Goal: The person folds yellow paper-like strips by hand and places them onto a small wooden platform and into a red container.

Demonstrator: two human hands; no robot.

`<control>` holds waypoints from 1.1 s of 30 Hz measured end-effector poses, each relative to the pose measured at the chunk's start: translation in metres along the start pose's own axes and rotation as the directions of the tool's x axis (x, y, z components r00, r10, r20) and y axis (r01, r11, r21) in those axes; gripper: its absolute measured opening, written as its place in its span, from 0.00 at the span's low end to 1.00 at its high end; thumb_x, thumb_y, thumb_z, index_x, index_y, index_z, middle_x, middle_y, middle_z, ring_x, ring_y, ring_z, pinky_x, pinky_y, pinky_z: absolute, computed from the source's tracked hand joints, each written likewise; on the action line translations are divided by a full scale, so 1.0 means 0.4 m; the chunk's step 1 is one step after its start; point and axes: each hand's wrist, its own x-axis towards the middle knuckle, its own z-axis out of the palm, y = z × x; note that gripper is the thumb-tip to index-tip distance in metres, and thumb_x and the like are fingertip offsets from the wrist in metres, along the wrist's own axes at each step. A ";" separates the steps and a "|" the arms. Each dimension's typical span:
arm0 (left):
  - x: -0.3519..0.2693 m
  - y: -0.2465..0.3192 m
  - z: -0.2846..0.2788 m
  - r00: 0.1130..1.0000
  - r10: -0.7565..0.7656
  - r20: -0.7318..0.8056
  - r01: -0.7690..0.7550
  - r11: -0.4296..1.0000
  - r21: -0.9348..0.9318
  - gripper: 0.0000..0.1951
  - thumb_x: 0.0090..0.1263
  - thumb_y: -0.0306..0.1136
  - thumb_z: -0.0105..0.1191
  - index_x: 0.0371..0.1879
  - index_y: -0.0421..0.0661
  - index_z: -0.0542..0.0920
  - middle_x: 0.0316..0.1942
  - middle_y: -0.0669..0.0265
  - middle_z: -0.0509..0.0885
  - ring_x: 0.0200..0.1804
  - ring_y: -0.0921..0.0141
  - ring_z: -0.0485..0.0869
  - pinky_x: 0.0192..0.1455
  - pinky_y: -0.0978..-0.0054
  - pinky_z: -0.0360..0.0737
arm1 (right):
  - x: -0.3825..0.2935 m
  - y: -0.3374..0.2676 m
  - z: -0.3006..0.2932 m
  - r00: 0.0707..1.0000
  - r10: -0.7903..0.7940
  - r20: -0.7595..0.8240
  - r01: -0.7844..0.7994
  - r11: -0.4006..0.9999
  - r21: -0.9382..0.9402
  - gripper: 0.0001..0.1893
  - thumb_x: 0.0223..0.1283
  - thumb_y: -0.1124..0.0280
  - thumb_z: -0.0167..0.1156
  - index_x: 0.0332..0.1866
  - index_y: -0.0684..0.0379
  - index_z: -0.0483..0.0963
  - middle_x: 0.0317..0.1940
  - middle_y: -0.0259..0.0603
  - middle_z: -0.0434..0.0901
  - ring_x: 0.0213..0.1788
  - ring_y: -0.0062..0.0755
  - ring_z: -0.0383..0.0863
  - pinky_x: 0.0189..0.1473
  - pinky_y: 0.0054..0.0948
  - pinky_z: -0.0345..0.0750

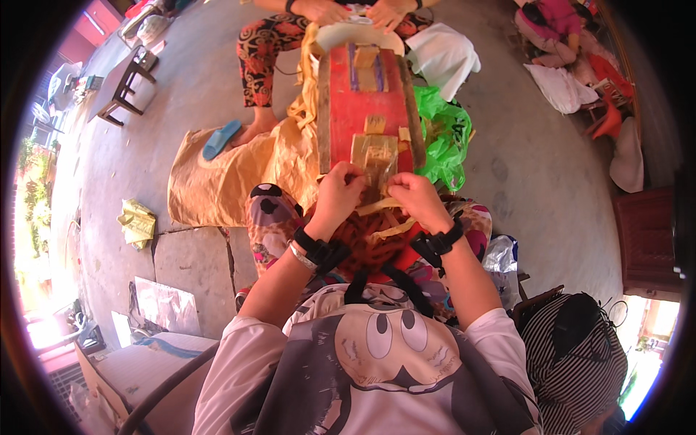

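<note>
A long red board (348, 109) with wooden side rails extends away from my knees. At its near end is a wooden block (375, 155) that looks wrapped in clear film or tape. My left hand (342, 190) is at the block's near left corner, thumb and fingers pinched together. Opposite it, my right hand (418, 196) has its fingertips drawn together at the right corner. Whether anything thin is between the fingers is too small to tell. A pale yellow strip (379, 206) runs just below my right hand. Reddish-brown strips (370, 239) lie heaped in my lap.
Another person's hands (386, 13) work over a pale basin (356, 37) at the board's far end. Brown paper (239, 174) with a blue slipper (222, 139) lies left; a green plastic bag (446, 136) is right. Someone in striped clothing (579, 364) is close behind my right side.
</note>
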 end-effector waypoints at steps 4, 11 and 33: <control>-0.036 -0.058 -0.057 0.966 0.225 -0.130 -0.191 0.954 0.233 0.04 0.63 0.27 0.52 0.34 0.40 0.76 0.21 0.64 0.79 0.21 0.75 0.77 0.24 0.77 0.73 | -0.078 -0.008 -0.074 0.988 0.054 0.143 -0.054 0.999 -0.003 0.08 0.56 0.71 0.55 0.36 0.63 0.76 0.21 0.29 0.75 0.17 0.11 0.66 0.18 0.15 0.64; -0.123 -0.085 -0.073 0.967 -0.186 0.172 0.226 0.940 -0.253 0.05 0.67 0.28 0.51 0.35 0.39 0.75 0.22 0.69 0.78 0.23 0.78 0.77 0.24 0.83 0.72 | -0.171 0.122 -0.150 0.968 0.243 -0.061 -0.222 0.945 0.242 0.06 0.59 0.72 0.55 0.38 0.62 0.75 0.25 0.30 0.77 0.14 0.08 0.62 0.15 0.10 0.56; -0.248 0.101 -0.036 0.667 0.635 0.389 -0.737 0.487 0.469 0.21 0.50 0.24 0.57 0.48 0.44 0.76 0.51 0.58 0.74 0.52 0.57 0.75 0.54 0.64 0.75 | -0.262 0.010 0.058 0.989 0.094 0.110 -0.139 0.830 0.541 0.08 0.67 0.70 0.49 0.45 0.60 0.71 0.21 0.28 0.71 0.17 0.11 0.65 0.17 0.13 0.60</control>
